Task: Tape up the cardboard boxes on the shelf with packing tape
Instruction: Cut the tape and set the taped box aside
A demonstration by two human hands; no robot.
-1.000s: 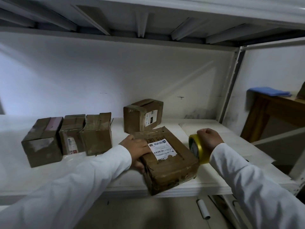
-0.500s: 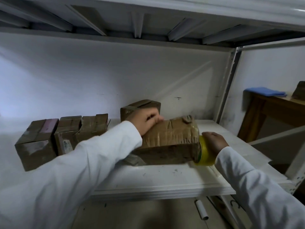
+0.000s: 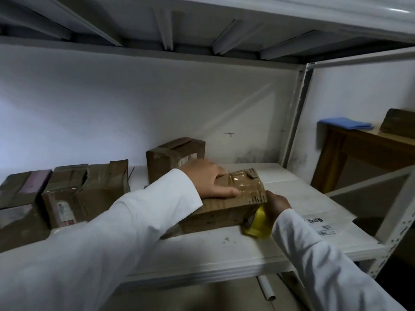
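Head view: box now flat, label down

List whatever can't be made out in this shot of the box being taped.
Head view only:
- Tape roll: mostly hidden behind the box and the right hand; whether tape is stuck to the box is unclear.
- Left hand rests on the box top, covering what lies under it.
- Label on the shelf: print too small to read.
- Leftmost box: cut off by the frame edge.
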